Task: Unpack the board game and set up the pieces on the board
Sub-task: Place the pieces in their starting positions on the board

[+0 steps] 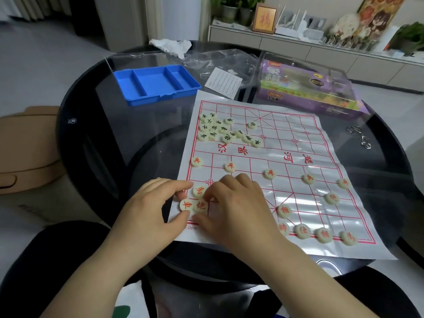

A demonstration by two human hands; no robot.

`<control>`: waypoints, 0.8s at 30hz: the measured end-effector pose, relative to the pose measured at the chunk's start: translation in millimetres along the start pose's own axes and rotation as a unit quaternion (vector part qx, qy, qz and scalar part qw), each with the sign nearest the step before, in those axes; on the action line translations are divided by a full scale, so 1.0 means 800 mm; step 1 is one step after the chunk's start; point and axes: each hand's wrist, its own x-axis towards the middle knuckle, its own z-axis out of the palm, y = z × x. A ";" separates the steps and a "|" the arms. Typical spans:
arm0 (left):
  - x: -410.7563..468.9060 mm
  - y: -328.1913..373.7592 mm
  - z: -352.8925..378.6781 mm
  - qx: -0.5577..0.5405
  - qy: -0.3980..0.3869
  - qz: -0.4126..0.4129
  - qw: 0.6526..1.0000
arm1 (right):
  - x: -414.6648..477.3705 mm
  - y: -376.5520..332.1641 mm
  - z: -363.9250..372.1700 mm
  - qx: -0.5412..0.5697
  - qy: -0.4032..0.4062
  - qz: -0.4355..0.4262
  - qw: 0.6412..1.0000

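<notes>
A white paper board (298,143) with a red grid lies on the round glass table (96,134). Several cream discs with red characters stand on its near half, such as one red piece (269,173). A heap of green-lettered discs (220,130) lies on the far left part. At the board's near left corner three red discs sit close together. My left hand (151,207) pinches the leftmost disc (186,204) between thumb and fingers. My right hand (234,203) pinches the disc beside it (201,205), just below a third disc (199,190). The right hand hides part of the board.
A blue compartment tray (156,84) stands beyond the board at the left. A clear plastic bag and a printed slip (223,82) lie behind the board, with the purple game box (307,88) at the right. Metal rings (360,136) rest near the right rim. A cardboard box (27,145) sits left of the table.
</notes>
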 end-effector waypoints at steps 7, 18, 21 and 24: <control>0.000 -0.002 0.000 -0.014 -0.009 0.010 1.000 | 0.011 0.006 -0.010 0.030 0.012 -0.008 0.999; -0.002 -0.003 -0.002 -0.026 -0.025 0.020 0.999 | 0.047 0.025 -0.014 0.035 -0.119 0.023 0.992; -0.001 -0.005 -0.002 -0.022 -0.027 0.026 0.999 | 0.047 0.027 -0.013 0.035 -0.119 0.019 0.992; -0.001 -0.004 -0.001 -0.023 -0.033 0.024 0.999 | 0.046 0.027 -0.014 0.044 -0.116 0.012 0.992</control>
